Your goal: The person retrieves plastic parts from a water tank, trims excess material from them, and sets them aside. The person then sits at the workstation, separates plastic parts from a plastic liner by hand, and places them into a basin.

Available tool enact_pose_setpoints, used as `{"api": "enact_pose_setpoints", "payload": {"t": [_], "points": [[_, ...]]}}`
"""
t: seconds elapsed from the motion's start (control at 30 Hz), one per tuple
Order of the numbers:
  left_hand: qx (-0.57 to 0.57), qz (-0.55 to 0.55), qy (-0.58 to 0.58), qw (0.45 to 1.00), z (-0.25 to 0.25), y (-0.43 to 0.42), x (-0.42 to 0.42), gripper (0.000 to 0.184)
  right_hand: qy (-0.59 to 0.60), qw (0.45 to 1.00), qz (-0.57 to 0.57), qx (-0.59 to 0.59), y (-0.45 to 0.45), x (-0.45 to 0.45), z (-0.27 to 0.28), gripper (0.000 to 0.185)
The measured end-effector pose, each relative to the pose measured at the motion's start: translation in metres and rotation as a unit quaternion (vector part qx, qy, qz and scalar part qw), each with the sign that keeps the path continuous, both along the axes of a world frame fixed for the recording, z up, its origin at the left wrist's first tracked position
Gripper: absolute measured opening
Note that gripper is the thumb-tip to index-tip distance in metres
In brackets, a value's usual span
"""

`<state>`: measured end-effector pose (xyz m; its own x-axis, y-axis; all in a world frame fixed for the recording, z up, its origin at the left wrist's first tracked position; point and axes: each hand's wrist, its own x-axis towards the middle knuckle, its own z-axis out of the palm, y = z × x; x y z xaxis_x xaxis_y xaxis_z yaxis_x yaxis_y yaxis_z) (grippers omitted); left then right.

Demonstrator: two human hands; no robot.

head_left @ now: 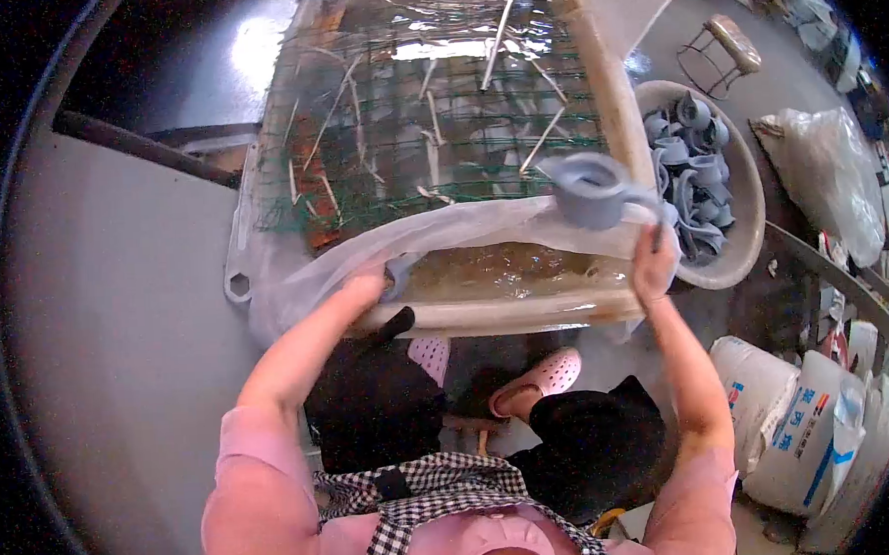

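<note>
My right hand (652,264) is closed on the handle of a grey-blue jug (590,194). The jug is blurred and held above the right end of a long water trough (610,82), its round mouth facing up. At the trough's near left edge my left hand (367,283) has its fingers wrapped round a grey-blue piece (397,278), mostly hidden, so its shape cannot be told. A whitish translucent sheet (442,226) spans the trough between both hands. Brownish water (514,269) shows in front of it.
Green netting (389,131) with pale strips covers the water beyond the sheet. On the right, a round basin (753,229) holds several grey-blue pieces (698,182). A stool (732,45), a plastic bag (827,176) and white sacks (803,425) stand further right.
</note>
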<state>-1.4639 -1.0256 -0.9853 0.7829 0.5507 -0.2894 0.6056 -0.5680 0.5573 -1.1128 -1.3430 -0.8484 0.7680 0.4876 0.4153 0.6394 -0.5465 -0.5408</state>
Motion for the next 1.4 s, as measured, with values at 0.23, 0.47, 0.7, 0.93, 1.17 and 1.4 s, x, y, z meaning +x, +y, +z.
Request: {"api": "enact_pose_setpoints", "payload": {"t": [0.23, 0.47, 0.7, 0.93, 1.17, 1.4], "points": [[-0.077, 0.139, -0.006, 0.987, 0.028, 0.012, -0.008, 0.036, -0.082, 0.929, -0.288, -0.216, 0.018, 0.108, 0.017, 0.068], [0.012, 0.179, 0.01, 0.984, 0.055, 0.006, -0.016, 0.033, -0.151, 0.895, 0.332, -0.256, 0.139, -0.087, 0.029, 0.074], [0.05, 0.233, 0.005, 0.971, 0.025, 0.032, -0.061, 0.034, -0.137, 0.861, 0.423, -0.249, 0.149, -0.096, 0.02, 0.04], [0.086, 0.271, 0.002, 0.959, -0.013, 0.071, -0.115, 0.043, 0.103, 0.781, 0.475, -0.392, 0.074, -0.134, 0.061, 0.048], [-0.146, 0.293, -0.227, 0.917, 0.117, -0.029, -0.144, 0.06, -0.05, 0.77, 0.178, -0.61, -0.003, -0.06, 0.032, 0.06], [-0.466, 0.426, -0.439, 0.639, 0.055, -0.06, -0.183, 0.031, -0.143, 0.857, 0.087, -0.487, -0.025, 0.009, 0.023, 0.085]]}}
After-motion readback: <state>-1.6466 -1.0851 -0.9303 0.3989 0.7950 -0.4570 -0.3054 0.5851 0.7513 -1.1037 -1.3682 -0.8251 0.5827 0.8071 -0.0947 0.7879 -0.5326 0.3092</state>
